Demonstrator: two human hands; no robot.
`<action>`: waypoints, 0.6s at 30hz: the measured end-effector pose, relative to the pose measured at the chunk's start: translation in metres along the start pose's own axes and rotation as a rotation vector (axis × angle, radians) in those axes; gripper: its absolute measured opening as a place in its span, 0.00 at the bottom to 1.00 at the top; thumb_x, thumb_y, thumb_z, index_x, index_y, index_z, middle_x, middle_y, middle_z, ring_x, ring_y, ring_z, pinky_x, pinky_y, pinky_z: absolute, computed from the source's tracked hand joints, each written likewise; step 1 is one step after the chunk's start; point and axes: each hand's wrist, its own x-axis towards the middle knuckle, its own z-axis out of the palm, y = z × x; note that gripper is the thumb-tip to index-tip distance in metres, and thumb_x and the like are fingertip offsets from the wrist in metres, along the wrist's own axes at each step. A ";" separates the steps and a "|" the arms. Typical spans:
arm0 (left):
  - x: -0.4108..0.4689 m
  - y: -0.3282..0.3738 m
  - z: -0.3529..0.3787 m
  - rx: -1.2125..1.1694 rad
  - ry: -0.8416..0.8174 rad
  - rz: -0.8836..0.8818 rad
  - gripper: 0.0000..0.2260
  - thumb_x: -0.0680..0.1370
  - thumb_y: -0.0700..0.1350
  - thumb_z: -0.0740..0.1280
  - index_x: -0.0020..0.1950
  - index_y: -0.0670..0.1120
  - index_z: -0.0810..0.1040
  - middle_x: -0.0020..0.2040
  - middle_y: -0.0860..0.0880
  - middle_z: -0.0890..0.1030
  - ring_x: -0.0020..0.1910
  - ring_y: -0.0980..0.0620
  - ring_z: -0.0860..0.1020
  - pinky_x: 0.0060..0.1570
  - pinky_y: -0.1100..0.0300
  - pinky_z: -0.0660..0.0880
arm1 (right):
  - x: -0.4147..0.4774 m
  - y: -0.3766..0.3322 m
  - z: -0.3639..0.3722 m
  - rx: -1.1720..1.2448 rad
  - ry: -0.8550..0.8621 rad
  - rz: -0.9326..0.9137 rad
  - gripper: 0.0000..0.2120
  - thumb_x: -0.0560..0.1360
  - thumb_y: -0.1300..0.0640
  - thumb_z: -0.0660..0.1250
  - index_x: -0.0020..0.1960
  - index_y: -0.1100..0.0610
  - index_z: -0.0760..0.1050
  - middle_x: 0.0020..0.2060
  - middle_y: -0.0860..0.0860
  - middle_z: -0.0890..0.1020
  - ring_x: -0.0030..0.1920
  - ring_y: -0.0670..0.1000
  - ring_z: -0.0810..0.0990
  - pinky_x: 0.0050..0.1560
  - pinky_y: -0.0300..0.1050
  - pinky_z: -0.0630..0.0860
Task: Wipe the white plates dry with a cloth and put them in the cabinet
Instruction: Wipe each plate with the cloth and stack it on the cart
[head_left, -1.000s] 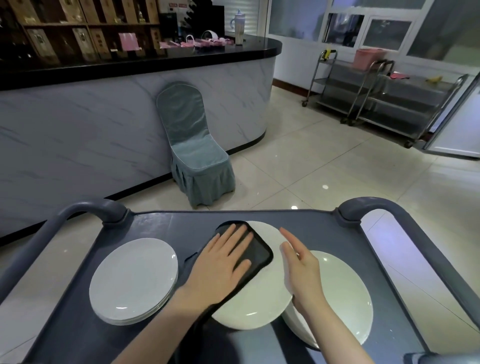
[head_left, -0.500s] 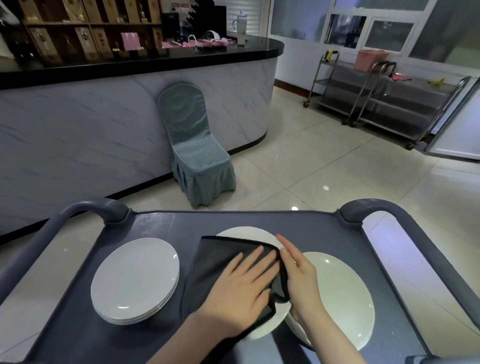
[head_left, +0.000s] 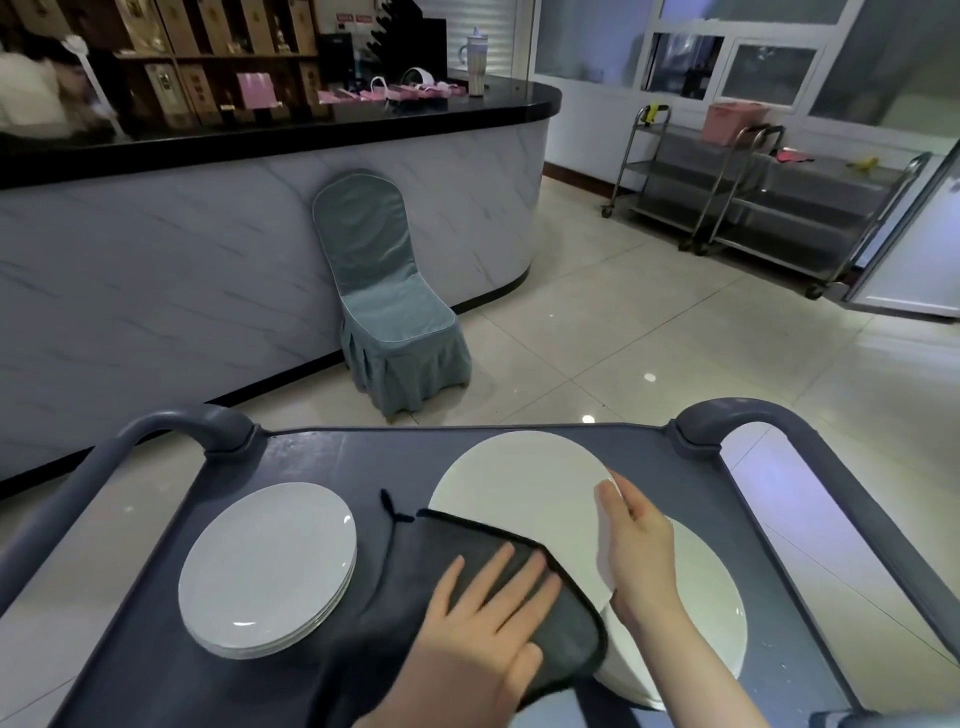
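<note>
Left hand (head_left: 483, 623) lies flat, fingers spread, pressing the cloth (head_left: 579, 634) onto the plate (head_left: 514, 493); right hand (head_left: 636, 551) grips its right rim, propping it over the right-hand stack (head_left: 701, 613) on the cart (head_left: 322, 457). Risk now: push too hard and the plate could slip that grip, clatter down and chip.

The dark cloth (head_left: 574, 642) under the left hand (head_left: 478, 623) hides the near part of the raised plate (head_left: 519, 488), that plate and the right hand (head_left: 636, 551) cover much of the right stack (head_left: 711, 608), and a person (head_left: 31, 98) at far left is blurred and cut off by the edge.
</note>
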 end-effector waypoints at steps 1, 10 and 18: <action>0.003 0.004 0.000 -0.001 0.007 0.017 0.25 0.71 0.52 0.61 0.68 0.56 0.77 0.71 0.56 0.74 0.69 0.54 0.73 0.62 0.48 0.66 | -0.002 0.002 0.000 -0.039 -0.006 -0.023 0.16 0.81 0.60 0.62 0.35 0.56 0.72 0.32 0.45 0.75 0.36 0.50 0.73 0.38 0.39 0.68; 0.083 -0.040 -0.028 0.055 0.112 -0.187 0.29 0.80 0.59 0.44 0.81 0.53 0.49 0.81 0.52 0.50 0.80 0.47 0.46 0.77 0.43 0.45 | -0.028 -0.007 0.016 -0.035 -0.221 -0.034 0.12 0.83 0.54 0.63 0.49 0.46 0.85 0.45 0.48 0.87 0.45 0.44 0.82 0.47 0.37 0.77; 0.087 -0.086 -0.062 -0.642 0.183 -0.167 0.06 0.77 0.57 0.68 0.51 0.60 0.74 0.45 0.60 0.80 0.46 0.62 0.77 0.46 0.65 0.72 | -0.015 -0.052 0.001 -0.424 -0.367 -0.393 0.16 0.81 0.62 0.64 0.53 0.41 0.81 0.49 0.34 0.84 0.53 0.34 0.80 0.52 0.27 0.71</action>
